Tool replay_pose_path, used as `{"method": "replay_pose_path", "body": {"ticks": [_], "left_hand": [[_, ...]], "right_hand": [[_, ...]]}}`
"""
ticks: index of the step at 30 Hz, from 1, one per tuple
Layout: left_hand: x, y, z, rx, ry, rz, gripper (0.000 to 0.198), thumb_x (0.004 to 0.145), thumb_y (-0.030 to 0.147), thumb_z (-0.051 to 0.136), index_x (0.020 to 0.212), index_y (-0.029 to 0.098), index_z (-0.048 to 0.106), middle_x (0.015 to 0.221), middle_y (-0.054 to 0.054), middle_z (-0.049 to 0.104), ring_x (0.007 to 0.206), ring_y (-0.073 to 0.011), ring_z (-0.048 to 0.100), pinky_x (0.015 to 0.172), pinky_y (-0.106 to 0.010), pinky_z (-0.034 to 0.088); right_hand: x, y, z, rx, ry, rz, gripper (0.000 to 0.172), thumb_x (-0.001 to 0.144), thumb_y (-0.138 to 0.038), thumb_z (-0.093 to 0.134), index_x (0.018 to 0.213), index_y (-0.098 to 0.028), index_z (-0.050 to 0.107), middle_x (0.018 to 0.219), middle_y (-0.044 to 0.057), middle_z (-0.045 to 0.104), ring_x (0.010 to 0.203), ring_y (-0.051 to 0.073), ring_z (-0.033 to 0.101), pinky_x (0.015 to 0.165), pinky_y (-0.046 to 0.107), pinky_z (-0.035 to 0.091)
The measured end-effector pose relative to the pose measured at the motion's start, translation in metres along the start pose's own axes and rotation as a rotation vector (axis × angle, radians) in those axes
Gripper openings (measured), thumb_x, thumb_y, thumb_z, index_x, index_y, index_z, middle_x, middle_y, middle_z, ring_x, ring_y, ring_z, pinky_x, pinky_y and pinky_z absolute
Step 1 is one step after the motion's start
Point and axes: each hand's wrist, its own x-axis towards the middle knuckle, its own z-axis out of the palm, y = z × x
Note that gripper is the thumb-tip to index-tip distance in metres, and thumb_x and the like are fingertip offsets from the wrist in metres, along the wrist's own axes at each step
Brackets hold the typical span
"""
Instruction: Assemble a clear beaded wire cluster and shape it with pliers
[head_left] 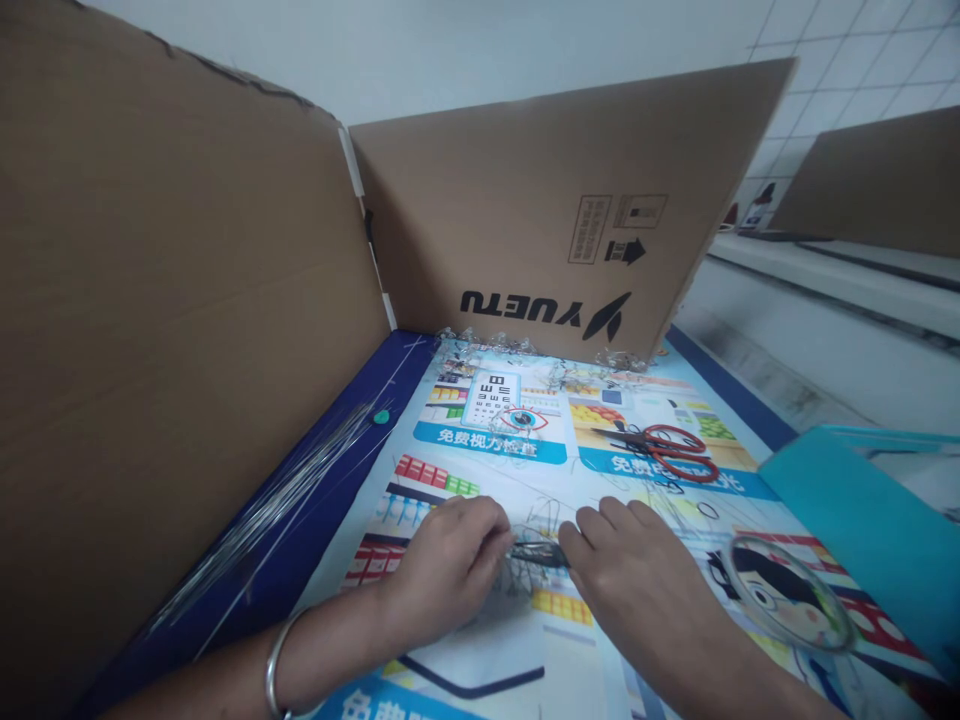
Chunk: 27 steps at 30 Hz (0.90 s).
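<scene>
My right hand (626,560) is wrapped round a pair of dark pliers (547,554), whose jaws point left. Facing it, my left hand (459,556) has its thumb and fingers pinched together at the tips of the jaws. Between the hands is a tangle of thin bent wire (526,538), and the left fingertips seem to hold part of it; its exact shape is too fine to make out. Beyond my right hand lie red-handled scissors (679,452) on the printed sheet (510,490).
Loose straight wires (281,495) lie along the left, near a small green object (382,417). Cardboard panels (465,200) stand at the back and left, with bent wire pieces (484,342) along the foot. At right are a clear round dish (787,592) and a turquoise box (847,500).
</scene>
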Motion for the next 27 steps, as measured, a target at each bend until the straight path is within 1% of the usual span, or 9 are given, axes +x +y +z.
{"method": "replay_pose_path", "body": {"ticks": [4, 10, 18, 24, 27], "left_hand": [[-0.0001, 0.0028, -0.0013, 0.018, -0.036, -0.027, 0.015, 0.088, 0.018, 0.039, 0.078, 0.017, 0.051, 0.072, -0.004, 0.059, 0.067, -0.0167, 0.053, 0.061, -0.027, 0.041], [0.0009, 0.0052, -0.0005, 0.062, -0.051, -0.053, 0.015, 0.087, 0.017, 0.04, 0.077, 0.016, 0.051, 0.072, -0.005, 0.06, 0.068, -0.0175, 0.054, 0.061, -0.028, 0.041], [0.0012, 0.006, -0.0006, 0.083, -0.04, -0.014, 0.015, 0.085, 0.015, 0.04, 0.076, 0.016, 0.052, 0.07, -0.005, 0.06, 0.066, -0.017, 0.054, 0.059, -0.027, 0.041], [-0.001, 0.0048, 0.0003, 0.089, -0.014, 0.015, 0.016, 0.085, 0.015, 0.039, 0.075, 0.017, 0.051, 0.068, -0.005, 0.059, 0.064, -0.0168, 0.053, 0.058, -0.028, 0.041], [-0.0015, 0.0039, 0.0015, 0.079, -0.011, 0.022, 0.017, 0.085, 0.015, 0.038, 0.074, 0.017, 0.05, 0.067, -0.004, 0.059, 0.063, -0.0165, 0.052, 0.058, -0.028, 0.04]], "right_hand": [[0.0008, 0.0009, 0.0005, -0.004, -0.004, -0.014, 0.016, 0.064, -0.006, 0.063, 0.063, -0.02, 0.055, 0.061, 0.002, 0.054, 0.061, 0.02, 0.044, 0.058, 0.034, 0.021], [0.0017, 0.0007, -0.0014, -0.021, 0.011, -0.016, 0.017, 0.061, -0.006, 0.065, 0.062, -0.02, 0.055, 0.061, 0.001, 0.055, 0.06, 0.02, 0.044, 0.057, 0.034, 0.021], [0.0007, 0.0013, 0.0001, 0.002, 0.017, -0.03, 0.017, 0.066, -0.003, 0.058, 0.063, -0.019, 0.052, 0.06, 0.001, 0.054, 0.06, 0.018, 0.045, 0.057, 0.034, 0.02], [-0.0016, 0.0013, 0.0013, 0.032, -0.016, -0.02, 0.018, 0.065, -0.003, 0.059, 0.062, -0.02, 0.052, 0.061, 0.0, 0.055, 0.059, 0.017, 0.046, 0.057, 0.034, 0.021], [-0.0024, 0.0009, 0.0023, 0.04, -0.012, -0.018, 0.018, 0.066, -0.004, 0.059, 0.061, -0.02, 0.051, 0.06, 0.0, 0.054, 0.059, 0.017, 0.046, 0.057, 0.034, 0.021]]}}
